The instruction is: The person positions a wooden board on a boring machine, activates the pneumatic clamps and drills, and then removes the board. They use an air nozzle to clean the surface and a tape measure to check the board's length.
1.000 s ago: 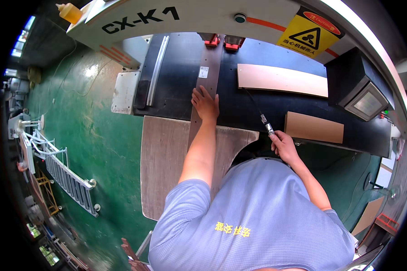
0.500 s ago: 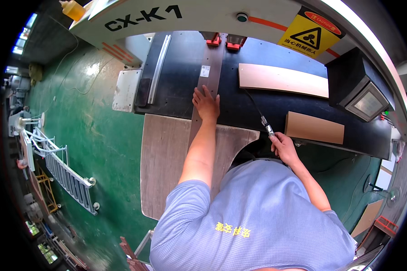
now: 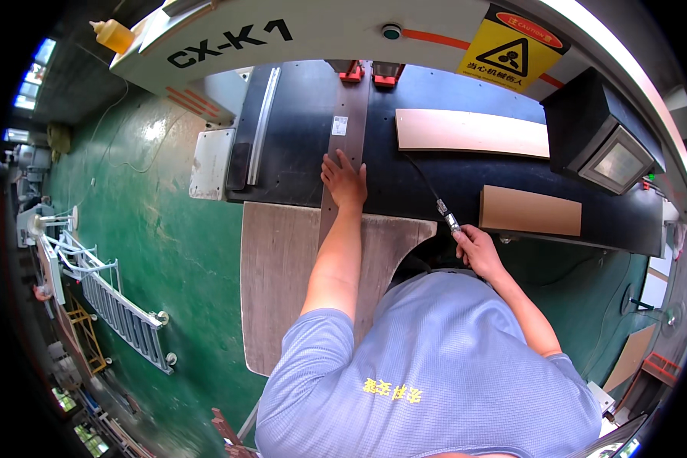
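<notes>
A long, narrow brown board (image 3: 351, 103) with a white label runs from the black machine table (image 3: 298, 145) back under the machine's beam. My left hand (image 3: 346, 182) lies flat on this board, fingers somewhat spread, just short of the label. In my right hand (image 3: 477, 250), fingers wrapped around it, is an air blow gun (image 3: 447, 217) with a thin dark nozzle pointing forward and left over the table. Its grip is partly hidden by the fingers. Red-tipped clamps (image 3: 387, 75) sit at the far end, close to the board.
A grey-brown wooden support panel (image 3: 278, 275) adjoins the table's front. A pale board (image 3: 473, 133) and a shorter brown board (image 3: 530, 211) lie on the right side. A black-housed lamp (image 3: 599, 137) hangs at far right. A white wheeled rack (image 3: 126, 309) stands on the green floor.
The whole view has shifted slightly. My left hand stays flat on the brown board, and my right hand keeps hold of the air blow gun in nearly the same place.
</notes>
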### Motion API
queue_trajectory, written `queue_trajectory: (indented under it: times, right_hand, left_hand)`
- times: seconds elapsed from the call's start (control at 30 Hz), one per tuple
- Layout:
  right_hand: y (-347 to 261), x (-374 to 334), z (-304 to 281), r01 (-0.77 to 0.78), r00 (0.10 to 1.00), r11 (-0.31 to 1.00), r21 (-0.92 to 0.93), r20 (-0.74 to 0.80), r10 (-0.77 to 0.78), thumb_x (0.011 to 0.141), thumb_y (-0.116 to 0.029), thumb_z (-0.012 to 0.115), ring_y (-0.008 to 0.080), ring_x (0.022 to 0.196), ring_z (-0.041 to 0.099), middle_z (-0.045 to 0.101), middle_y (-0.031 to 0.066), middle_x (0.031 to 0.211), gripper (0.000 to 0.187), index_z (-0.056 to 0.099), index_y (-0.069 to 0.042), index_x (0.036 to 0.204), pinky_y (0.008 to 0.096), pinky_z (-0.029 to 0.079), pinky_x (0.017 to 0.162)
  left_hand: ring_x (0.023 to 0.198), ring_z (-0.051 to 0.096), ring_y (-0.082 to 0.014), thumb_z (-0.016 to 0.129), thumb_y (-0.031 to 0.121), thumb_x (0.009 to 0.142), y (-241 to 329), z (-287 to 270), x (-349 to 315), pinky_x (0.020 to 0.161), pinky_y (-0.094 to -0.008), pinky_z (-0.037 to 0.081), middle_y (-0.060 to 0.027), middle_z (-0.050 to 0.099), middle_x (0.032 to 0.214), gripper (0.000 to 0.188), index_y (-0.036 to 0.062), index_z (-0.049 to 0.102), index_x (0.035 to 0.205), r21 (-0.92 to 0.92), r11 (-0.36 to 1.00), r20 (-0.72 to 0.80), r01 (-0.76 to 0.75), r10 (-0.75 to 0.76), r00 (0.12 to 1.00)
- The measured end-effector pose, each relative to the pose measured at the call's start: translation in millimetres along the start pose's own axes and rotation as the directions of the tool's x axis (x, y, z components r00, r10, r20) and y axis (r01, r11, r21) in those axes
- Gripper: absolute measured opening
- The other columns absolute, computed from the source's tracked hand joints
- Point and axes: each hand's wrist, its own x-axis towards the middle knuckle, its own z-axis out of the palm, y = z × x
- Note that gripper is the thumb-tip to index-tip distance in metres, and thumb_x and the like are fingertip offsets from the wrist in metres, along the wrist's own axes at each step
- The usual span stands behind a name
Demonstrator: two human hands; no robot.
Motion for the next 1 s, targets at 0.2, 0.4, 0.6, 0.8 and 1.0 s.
queue_trajectory:
  times: [0.2,0.4,0.6,0.8,1.0]
  right_hand:
    - [-6.1,-7.4,0.7,-0.027,1.000,1.000,-0.009,-0.002,0.027,0.108,-0.027,0.063,0.0062,0.055,0.050,0.061,0.0002,0.070,0.026,0.067,-0.002,0.111,0.0244,0.041,0.052]
    - [5.6,-14.4,-2.3,-0.029,0.999,1.000,0.002,-0.015,0.029,0.107,-0.026,0.062,0.0061,0.056,0.051,0.062,0.0001,0.070,0.025,0.067,-0.002,0.111,0.0246,0.041,0.053]
    - [14.1,-17.5,1.2,-0.025,1.000,0.999,-0.026,-0.017,0.024,0.107,-0.026,0.063,0.0065,0.056,0.051,0.062,0.0003,0.071,0.025,0.067,-0.002,0.110,0.0249,0.041,0.053]
    - [7.2,-22.3,1.7,-0.024,1.000,0.999,-0.041,-0.017,0.023,0.107,-0.025,0.063,0.0065,0.056,0.050,0.062,0.0003,0.071,0.024,0.067,-0.002,0.109,0.0248,0.041,0.053]
    - [9.4,-26.5,0.7,-0.024,0.999,1.000,-0.020,-0.036,0.024,0.107,-0.025,0.063,0.0062,0.056,0.050,0.062,0.0002,0.071,0.023,0.067,-0.002,0.108,0.0243,0.041,0.053]
  left_hand:
    - [0.144,0.038,-0.0439,0.070,0.050,0.095,-0.8,-0.1,0.6,0.119,-0.0531,0.033,-0.0297,0.035,0.159,0.084,0.0031,0.039,0.158,-0.004,1.000,-0.004,0.002,-0.002,1.000]
    - [0.142,0.039,-0.0457,0.069,0.051,0.096,-2.1,-0.5,1.5,0.118,-0.0547,0.034,-0.0304,0.036,0.157,0.084,0.0028,0.039,0.158,0.003,1.000,-0.017,-0.009,0.010,1.000]
    - [0.138,0.041,-0.0461,0.070,0.051,0.095,10.6,-5.8,15.4,0.116,-0.0550,0.035,-0.0292,0.039,0.154,0.082,0.0035,0.042,0.156,-0.043,0.996,0.004,0.079,-0.079,0.997]
    - [0.133,0.045,-0.0450,0.073,0.051,0.093,8.4,0.2,16.8,0.112,-0.0545,0.037,-0.0278,0.042,0.149,0.081,0.0044,0.044,0.153,-0.015,0.999,-0.097,0.033,-0.034,0.995]
    - [0.136,0.043,-0.0447,0.076,0.049,0.091,3.2,-5.4,21.4,0.114,-0.0528,0.036,-0.0282,0.040,0.151,0.084,0.0045,0.044,0.155,-0.023,0.998,-0.013,0.054,-0.054,0.998]
